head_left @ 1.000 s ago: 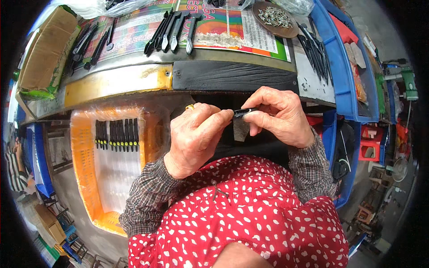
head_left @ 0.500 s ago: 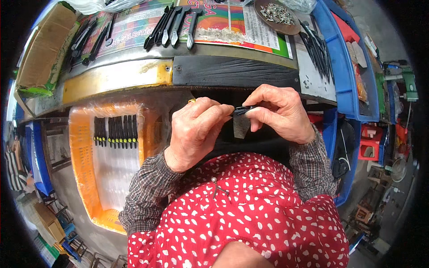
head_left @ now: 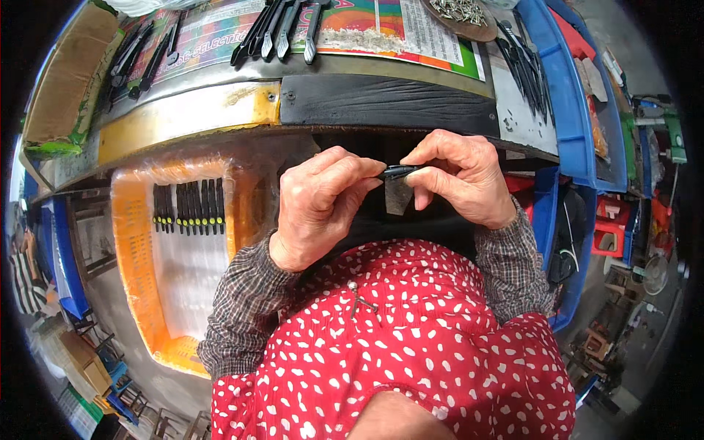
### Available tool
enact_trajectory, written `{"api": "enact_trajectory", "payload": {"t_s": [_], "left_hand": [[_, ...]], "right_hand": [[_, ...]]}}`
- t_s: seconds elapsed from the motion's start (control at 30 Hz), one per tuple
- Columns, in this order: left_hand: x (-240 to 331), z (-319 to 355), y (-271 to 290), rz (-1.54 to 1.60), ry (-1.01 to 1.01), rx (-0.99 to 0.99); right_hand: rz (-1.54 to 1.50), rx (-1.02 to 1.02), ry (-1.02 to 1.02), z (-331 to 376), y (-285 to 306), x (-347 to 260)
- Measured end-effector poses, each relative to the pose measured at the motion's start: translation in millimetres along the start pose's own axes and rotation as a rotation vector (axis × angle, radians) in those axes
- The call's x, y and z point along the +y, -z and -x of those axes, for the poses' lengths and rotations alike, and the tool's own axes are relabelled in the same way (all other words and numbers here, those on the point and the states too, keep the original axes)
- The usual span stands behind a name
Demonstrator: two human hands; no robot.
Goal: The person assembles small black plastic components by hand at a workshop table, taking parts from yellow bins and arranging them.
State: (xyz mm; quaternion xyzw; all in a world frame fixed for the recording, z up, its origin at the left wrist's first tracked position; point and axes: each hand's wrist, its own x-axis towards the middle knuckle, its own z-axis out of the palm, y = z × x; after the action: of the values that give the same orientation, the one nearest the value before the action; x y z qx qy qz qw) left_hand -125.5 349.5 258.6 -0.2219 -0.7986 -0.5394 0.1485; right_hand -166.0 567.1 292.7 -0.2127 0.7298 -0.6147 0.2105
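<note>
Between both hands, just below the bench edge, is a small slender black piece (head_left: 397, 171), level and pinched at its two ends. My left hand (head_left: 317, 202) grips its left end with thumb and fingertips. The thumb and forefinger of my right hand (head_left: 469, 176) close on the right end. The fingertips hide parts of it, so its exact kind is unclear. Below my left hand and to the left, an orange basket (head_left: 136, 271) lined with clear plastic holds a row of slim black pieces (head_left: 194, 205) with yellow-green dots.
The bench edge (head_left: 381, 103) runs across ahead of my hands. On it lie several black-and-grey long parts (head_left: 286, 33), more black strips (head_left: 526, 70) and a round dish (head_left: 469, 28) of small metal pins. A blue bin (head_left: 576, 132) stands right, a cardboard box (head_left: 70, 73) left.
The whole view has shifted slightly, with the bench higher in the picture. Both hands keep their pinch on the black piece, which shows at a slightly different angle.
</note>
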Motion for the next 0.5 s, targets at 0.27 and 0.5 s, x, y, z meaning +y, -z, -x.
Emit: {"api": "enact_trajectory", "payload": {"t_s": [0.27,0.5], "left_hand": [[2,4,-5,-0.028,0.043,0.015],[3,4,-4,-0.007,0.090,0.012]], "right_hand": [[0.088,0.033,0.064,2,-4,4],[0.123,0.118,0.138,2,-13,7]]}}
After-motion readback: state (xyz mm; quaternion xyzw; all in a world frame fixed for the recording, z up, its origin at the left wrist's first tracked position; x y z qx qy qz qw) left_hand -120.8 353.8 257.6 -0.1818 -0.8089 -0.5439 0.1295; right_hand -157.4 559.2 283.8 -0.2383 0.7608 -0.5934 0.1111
